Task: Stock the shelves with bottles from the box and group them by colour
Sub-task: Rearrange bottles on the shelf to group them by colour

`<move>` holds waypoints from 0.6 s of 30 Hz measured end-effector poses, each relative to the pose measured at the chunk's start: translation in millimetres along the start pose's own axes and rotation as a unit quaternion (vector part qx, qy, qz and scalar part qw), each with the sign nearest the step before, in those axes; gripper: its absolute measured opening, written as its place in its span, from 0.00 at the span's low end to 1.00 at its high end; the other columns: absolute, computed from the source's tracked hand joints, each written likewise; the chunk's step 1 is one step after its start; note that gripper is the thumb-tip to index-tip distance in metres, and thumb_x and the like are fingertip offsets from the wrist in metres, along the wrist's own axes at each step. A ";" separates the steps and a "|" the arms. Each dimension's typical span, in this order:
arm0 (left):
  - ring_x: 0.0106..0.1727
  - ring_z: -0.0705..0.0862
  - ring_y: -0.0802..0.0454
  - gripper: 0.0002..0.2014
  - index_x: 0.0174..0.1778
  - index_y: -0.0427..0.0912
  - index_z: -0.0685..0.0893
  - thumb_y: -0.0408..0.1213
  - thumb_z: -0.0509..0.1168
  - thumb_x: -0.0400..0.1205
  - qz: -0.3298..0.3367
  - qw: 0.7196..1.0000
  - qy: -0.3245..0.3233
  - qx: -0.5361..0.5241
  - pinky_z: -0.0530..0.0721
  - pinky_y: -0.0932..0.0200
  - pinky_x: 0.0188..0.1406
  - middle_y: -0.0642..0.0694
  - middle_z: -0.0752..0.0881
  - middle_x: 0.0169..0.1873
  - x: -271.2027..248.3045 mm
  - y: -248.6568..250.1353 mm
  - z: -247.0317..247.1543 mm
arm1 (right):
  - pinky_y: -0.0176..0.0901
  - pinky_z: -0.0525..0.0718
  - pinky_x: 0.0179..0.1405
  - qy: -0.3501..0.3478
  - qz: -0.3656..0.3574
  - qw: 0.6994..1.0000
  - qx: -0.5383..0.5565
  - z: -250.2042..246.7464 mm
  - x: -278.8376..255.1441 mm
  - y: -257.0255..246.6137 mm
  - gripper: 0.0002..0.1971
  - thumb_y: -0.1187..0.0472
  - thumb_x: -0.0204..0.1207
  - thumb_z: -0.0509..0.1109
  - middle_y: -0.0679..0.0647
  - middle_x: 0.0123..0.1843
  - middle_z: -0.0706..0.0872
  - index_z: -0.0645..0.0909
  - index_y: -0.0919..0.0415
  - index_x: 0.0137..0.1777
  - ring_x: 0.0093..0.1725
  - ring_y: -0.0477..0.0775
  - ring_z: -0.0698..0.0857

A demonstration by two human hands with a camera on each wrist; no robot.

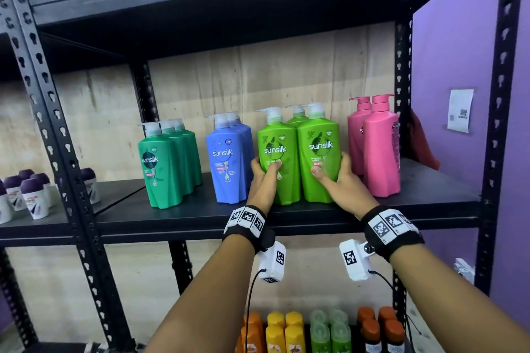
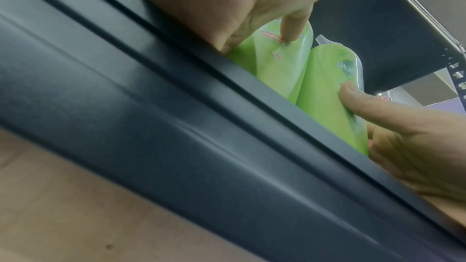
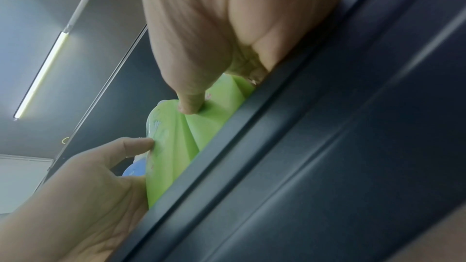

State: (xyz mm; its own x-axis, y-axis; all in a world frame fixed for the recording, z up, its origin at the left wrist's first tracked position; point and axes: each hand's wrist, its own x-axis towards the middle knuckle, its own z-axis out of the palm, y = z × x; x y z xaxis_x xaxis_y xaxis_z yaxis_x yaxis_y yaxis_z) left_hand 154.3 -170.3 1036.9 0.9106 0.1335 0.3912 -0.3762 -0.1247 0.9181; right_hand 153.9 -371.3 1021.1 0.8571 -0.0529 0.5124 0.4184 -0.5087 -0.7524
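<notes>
Two lime green pump bottles stand side by side at the middle of the black shelf (image 1: pixel 315 219), with more lime bottles behind them. My left hand (image 1: pixel 262 170) grips the left lime bottle (image 1: pixel 276 146) low down, thumb on its label and fingers round its left side. My right hand (image 1: pixel 332 172) grips the right lime bottle (image 1: pixel 319 137) the same way from the right. In the left wrist view the left thumb (image 2: pixel 290 31) presses on the left lime bottle (image 2: pixel 279 67). In the right wrist view the right thumb (image 3: pixel 189 105) presses on the right lime bottle (image 3: pixel 216 119).
Dark green bottles (image 1: pixel 166 163) and blue bottles (image 1: pixel 229 163) stand left of the lime ones, pink bottles (image 1: pixel 378 146) to the right. Small roll-on bottles (image 1: pixel 31 195) fill the neighbouring shelf at left. Orange, yellow and green bottles (image 1: pixel 286 332) sit on the shelf below. A purple wall (image 1: pixel 459 51) closes the right side.
</notes>
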 end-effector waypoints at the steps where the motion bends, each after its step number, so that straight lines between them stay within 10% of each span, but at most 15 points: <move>1: 0.59 0.85 0.57 0.33 0.71 0.61 0.68 0.66 0.63 0.70 0.000 1.000 0.000 -0.001 0.79 0.45 0.69 0.62 0.85 0.56 0.2 -0.4 0.1 | 0.48 0.78 0.67 -0.001 0.000 1.000 0.001 -0.2 -0.2 -0.3 0.41 0.29 0.76 0.67 0.47 0.75 0.80 0.52 0.42 0.81 0.69 0.56 0.83; 8: 0.55 0.83 0.70 0.28 0.67 0.64 0.67 0.70 0.64 0.75 0.024 1.000 -0.006 0.003 0.77 0.56 0.60 0.67 0.84 0.56 -0.8 -1.1 2.3 | 0.54 0.78 0.74 -0.013 0.014 0.999 0.044 -3.3 -2.2 -6.5 0.44 0.22 0.71 0.63 0.46 0.76 0.79 0.52 0.40 0.81 0.71 0.55 0.82; 15: 0.71 0.80 0.52 0.33 0.82 0.57 0.60 0.66 0.58 0.84 0.058 0.998 0.005 0.034 0.76 0.51 0.73 0.55 0.79 0.74 17.1 22.3 -1.7 | 0.53 0.77 0.74 -0.022 0.019 0.998 0.047 -4.6 -2.5 -8.7 0.44 0.20 0.70 0.59 0.48 0.77 0.79 0.54 0.40 0.81 0.72 0.57 0.81; 18: 0.58 0.83 0.55 0.27 0.81 0.54 0.64 0.61 0.55 0.88 0.087 0.995 0.027 0.033 0.81 0.63 0.54 0.51 0.79 0.68 40.8 56.6 -7.2 | 0.52 0.75 0.74 -0.024 0.029 0.999 0.033 -4.2 -2.4 -9.2 0.44 0.20 0.72 0.57 0.50 0.78 0.77 0.52 0.41 0.82 0.73 0.60 0.81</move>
State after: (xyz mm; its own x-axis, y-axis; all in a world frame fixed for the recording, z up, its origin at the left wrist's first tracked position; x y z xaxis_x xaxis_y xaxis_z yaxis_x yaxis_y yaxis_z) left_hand 169.0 -164.8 1105.4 0.8212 0.1564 0.5488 -0.5143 -0.2140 0.8305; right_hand 146.7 -370.1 1028.6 0.8931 -0.0382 0.4482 0.3854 -0.4490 -0.8062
